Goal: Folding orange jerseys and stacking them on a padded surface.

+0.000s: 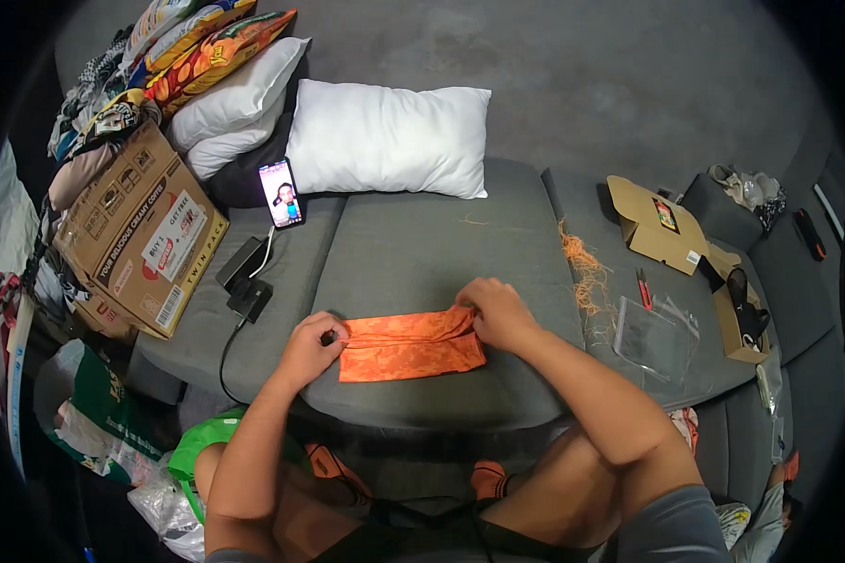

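A piece of orange camouflage-patterned fabric (408,362) lies in a flat strip on the grey sofa seat (422,260) before me. A fold runs along its length. At its left end, my left hand (312,346) pinches the edge between thumb and fingers. My right hand (498,313) grips the upper right corner, where the cloth bunches into creases. The lower right corner lies free on the cushion and carries a small dark mark. My right fingertips are partly hidden by the hand itself.
A lit phone (282,193) leans against a white pillow (391,141), near black adapters (250,299). A cardboard carton (144,239) stands left. To the right are orange thread scraps (586,271), red-handled snips (644,290), clear plastic bags (655,341) and an opened small box (662,232).
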The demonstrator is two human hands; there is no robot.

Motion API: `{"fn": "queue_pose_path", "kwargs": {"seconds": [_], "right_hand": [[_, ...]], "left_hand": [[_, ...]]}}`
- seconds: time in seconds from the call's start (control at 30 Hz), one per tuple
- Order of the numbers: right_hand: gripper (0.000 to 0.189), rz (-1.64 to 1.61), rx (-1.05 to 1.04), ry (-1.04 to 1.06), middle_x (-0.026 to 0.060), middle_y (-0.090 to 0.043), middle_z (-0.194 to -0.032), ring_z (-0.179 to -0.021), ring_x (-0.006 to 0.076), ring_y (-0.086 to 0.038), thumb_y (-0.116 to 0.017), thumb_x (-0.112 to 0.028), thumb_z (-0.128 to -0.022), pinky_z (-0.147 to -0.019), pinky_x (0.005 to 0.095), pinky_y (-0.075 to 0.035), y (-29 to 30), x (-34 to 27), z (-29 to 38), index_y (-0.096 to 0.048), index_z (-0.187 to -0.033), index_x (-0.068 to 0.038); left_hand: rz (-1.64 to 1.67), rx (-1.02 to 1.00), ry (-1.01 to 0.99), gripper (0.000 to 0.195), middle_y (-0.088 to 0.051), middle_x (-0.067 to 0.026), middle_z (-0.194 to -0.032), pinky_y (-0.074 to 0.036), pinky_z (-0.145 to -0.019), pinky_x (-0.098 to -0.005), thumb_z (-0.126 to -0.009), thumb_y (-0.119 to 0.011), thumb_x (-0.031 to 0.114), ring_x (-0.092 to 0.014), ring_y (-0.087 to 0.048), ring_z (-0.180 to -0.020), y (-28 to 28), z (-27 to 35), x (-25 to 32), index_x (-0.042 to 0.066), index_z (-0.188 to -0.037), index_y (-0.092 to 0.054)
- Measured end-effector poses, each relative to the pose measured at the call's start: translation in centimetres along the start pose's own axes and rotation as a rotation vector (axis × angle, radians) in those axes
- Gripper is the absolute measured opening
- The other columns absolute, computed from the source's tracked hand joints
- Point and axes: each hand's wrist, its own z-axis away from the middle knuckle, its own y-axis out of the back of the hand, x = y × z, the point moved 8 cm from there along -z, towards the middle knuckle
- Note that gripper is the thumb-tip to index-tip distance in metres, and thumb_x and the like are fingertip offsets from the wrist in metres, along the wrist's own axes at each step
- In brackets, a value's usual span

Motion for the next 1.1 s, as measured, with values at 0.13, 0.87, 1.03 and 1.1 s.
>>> {"fn": "queue_pose_path", "kwargs": {"seconds": [0.13, 0.87, 1.03, 1.1], "right_hand": [[0.020, -0.204, -0.232, -0.383, 0.0061, -0.068, -0.090, -0.084, 0.0274, -0.065, -0.075, -0.015, -0.075, -0.075, 0.0378, -0.053, -0.8, 4.0, 0.4, -0.068, -0.093, -0.008], [0.022, -0.182, -0.241, -0.461, 0.0116, -0.071, -0.098, -0.093, 0.0289, -0.068, -0.075, -0.024, -0.077, -0.081, 0.0402, -0.055, -1.5, 5.5, 0.6, -0.074, -0.091, -0.008], [0.021, -0.295, -0.121, -0.377, 0.0123, -0.068, -0.102, -0.098, 0.0300, -0.066, -0.077, -0.020, -0.076, -0.085, 0.0388, -0.054, -1.8, 4.0, -1.0, -0.072, -0.092, -0.007], [0.021, -0.205, -0.250, -0.343, 0.0127, -0.067, -0.103, -0.098, 0.0307, -0.065, -0.077, -0.018, -0.075, -0.086, 0.0390, -0.053, -2.6, 3.4, -1.3, -0.072, -0.092, -0.006]], "left_hand": [[0.088, -0.015, 0.173, 0.011, -0.065, -0.0018, -0.083, -0.048, -0.070, -0.0258, -0.080, -0.074, -0.001, -0.011, -0.059, -0.075, -0.4, 0.0, -1.5, 0.002, -0.087, -0.066], [0.179, -0.074, 0.268, 0.014, -0.062, 0.0021, -0.084, -0.046, -0.070, -0.0234, -0.080, -0.077, -0.001, -0.007, -0.053, -0.076, -0.9, 0.2, -3.0, 0.003, -0.084, -0.064], [0.183, -0.072, 0.263, 0.013, -0.062, -0.0028, -0.081, -0.047, -0.070, -0.0269, -0.076, -0.076, 0.000, -0.012, -0.055, -0.075, -1.0, 0.1, -2.8, 0.002, -0.084, -0.066], [0.181, -0.072, 0.270, 0.014, -0.063, -0.0030, -0.082, -0.048, -0.071, -0.0269, -0.076, -0.076, 0.000, -0.012, -0.056, -0.076, -0.9, 0.1, -2.8, 0.002, -0.084, -0.066]]}}
